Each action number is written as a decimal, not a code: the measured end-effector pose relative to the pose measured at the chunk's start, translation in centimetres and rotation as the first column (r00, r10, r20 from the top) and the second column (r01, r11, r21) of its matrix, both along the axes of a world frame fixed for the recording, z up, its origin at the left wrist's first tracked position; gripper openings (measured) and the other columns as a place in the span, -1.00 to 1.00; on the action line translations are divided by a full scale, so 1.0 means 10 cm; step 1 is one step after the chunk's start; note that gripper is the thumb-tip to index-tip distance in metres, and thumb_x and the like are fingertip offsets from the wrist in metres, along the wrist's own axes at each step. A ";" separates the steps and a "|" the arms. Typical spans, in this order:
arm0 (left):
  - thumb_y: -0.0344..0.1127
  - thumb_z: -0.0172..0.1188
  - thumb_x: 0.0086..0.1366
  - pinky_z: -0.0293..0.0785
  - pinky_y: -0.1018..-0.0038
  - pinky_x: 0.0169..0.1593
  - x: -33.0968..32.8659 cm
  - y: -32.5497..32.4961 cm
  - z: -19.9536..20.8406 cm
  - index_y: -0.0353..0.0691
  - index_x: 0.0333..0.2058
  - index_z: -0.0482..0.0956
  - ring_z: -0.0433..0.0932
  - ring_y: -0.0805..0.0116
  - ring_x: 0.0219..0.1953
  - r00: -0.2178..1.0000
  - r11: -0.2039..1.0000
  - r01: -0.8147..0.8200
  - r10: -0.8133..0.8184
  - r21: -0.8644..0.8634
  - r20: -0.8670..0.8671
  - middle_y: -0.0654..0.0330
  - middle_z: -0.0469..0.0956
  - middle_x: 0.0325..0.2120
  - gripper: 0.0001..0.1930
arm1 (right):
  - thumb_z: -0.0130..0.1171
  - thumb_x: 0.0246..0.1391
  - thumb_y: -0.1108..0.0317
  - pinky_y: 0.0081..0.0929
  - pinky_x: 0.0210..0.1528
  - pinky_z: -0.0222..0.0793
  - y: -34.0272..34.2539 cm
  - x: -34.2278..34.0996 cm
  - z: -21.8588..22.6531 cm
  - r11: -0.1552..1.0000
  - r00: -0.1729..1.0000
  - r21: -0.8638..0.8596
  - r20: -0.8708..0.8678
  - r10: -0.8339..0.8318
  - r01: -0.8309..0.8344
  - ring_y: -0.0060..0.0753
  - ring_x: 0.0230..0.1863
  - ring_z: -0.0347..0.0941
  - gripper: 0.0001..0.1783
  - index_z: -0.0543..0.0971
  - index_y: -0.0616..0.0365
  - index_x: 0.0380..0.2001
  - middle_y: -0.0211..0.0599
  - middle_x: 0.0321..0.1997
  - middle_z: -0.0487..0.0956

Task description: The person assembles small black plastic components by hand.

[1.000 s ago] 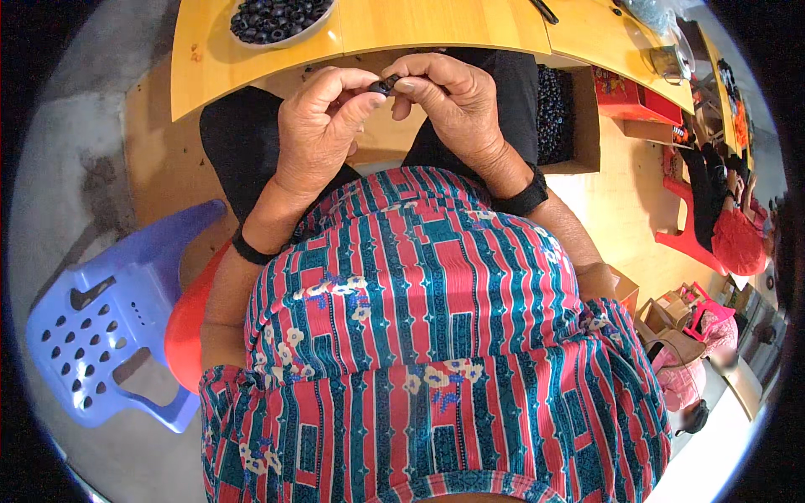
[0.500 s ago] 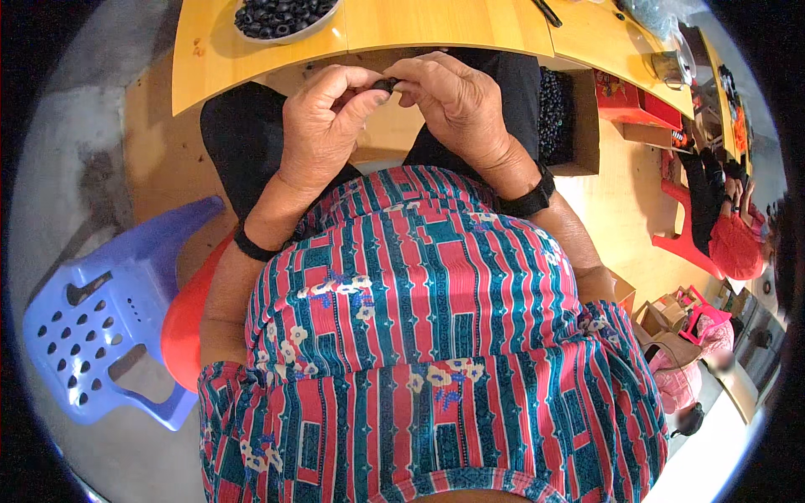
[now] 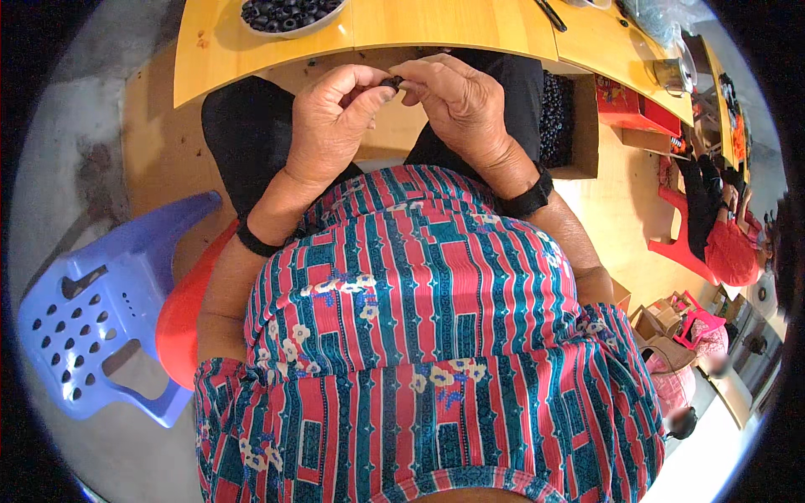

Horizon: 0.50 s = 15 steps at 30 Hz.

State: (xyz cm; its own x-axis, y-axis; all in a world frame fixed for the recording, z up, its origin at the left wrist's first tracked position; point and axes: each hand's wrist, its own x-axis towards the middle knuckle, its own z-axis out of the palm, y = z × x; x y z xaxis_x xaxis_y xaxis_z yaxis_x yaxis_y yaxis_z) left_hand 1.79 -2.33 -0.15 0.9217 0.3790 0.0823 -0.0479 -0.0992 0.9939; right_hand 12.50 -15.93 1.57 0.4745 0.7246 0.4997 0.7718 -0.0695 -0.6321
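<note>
Left hand point(image 3: 325, 126): fingers pinching a small black piece point(image 3: 391, 82), its shape mostly hidden from me.
Right hand point(image 3: 461, 107): fingers narrowed on its other end, partly covering it.
Place: above the lap, near the yellow wooden table point(image 3: 453, 23).
Round white bowl point(image 3: 293, 33): cut off above.

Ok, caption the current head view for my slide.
Left hand and right hand hold a small black piece near a yellow table.

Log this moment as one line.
left hand: pinches small black piece | right hand: holds same piece | beyond: white rounded bowl, shiny black hollow pieces inside, on yellow wooden table
</note>
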 end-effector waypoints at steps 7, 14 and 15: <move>-0.39 0.18 0.19 0.35 0.72 -0.49 0.00 0.01 -0.03 -0.35 -0.30 0.52 0.38 0.69 -0.58 1.000 1.000 0.015 -0.016 -0.022 -0.018 0.37 0.48 -0.56 -0.84 | 0.13 -0.10 0.56 -0.59 -0.49 0.45 0.03 0.00 -0.07 0.999 0.989 0.037 -0.151 -0.004 0.010 -0.46 -0.53 0.53 -0.81 0.56 0.13 -0.34 -0.28 -0.49 0.54; -0.40 0.16 0.20 0.33 0.71 -0.49 0.01 -0.03 -0.04 -0.36 -0.29 0.51 0.37 0.68 -0.58 0.998 0.987 -0.002 -0.007 -0.160 -0.058 0.36 0.45 -0.58 -0.84 | 0.13 -0.11 0.60 -0.63 -0.50 0.44 0.04 -0.04 -0.11 0.995 0.952 0.089 -0.306 -0.024 0.053 -0.51 -0.54 0.52 -0.80 0.60 0.14 -0.36 -0.28 -0.50 0.54; -0.40 0.15 0.21 0.33 0.71 -0.49 0.01 -0.03 -0.05 -0.37 -0.29 0.51 0.37 0.68 -0.58 0.998 0.980 -0.002 -0.011 -0.198 -0.069 0.36 0.44 -0.58 -0.84 | 0.14 -0.11 0.60 -0.64 -0.50 0.44 0.04 -0.05 -0.11 0.993 0.943 0.100 -0.333 -0.022 0.059 -0.52 -0.54 0.52 -0.81 0.60 0.15 -0.37 -0.28 -0.50 0.54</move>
State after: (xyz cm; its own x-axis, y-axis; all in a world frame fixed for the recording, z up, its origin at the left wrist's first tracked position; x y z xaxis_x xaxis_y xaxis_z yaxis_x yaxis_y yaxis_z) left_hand 1.85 -2.66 -0.70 0.9243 0.3772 -0.0579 0.0215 0.1000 0.9948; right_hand 12.04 -15.52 0.49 0.6542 0.6524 0.3827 0.5157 -0.0146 -0.8566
